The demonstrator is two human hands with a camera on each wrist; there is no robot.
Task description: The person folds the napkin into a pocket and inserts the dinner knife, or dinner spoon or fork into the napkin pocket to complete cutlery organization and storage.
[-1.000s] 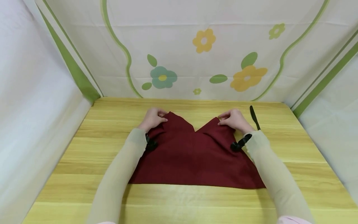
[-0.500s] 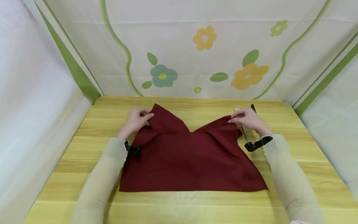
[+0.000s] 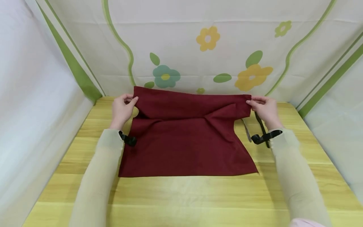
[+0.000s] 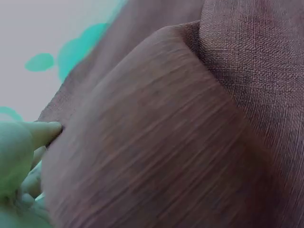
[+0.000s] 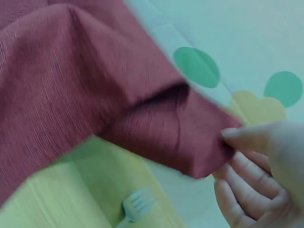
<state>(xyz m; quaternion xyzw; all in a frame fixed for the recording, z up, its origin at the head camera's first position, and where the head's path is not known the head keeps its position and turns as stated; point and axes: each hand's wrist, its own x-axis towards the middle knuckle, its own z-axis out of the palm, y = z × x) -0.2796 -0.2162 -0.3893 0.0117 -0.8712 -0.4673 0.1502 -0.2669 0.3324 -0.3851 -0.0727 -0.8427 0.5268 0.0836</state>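
A dark red cloth spreads over the table, its far edge raised and stretched between both hands. The left hand pinches its far left corner between thumb and fingers; in the left wrist view the thumb presses on the fabric. At the far right corner the right hand pinches the cloth, also plain in the right wrist view, where the thumb lies on the corner. Loose folds run across the middle of the cloth. Its near edge lies flat on the table.
A fork lies on the table beside the cloth's right side, partly covered in the head view. Next to it is a black-handled knife, partly behind the right hand. A flower-printed curtain stands along the wooden table's far edge.
Both hands have moved apart and away from the body, drawing the far corners outward and up. The V-shaped dip in the far edge has become a nearly straight line. The near edge has slid farther off.
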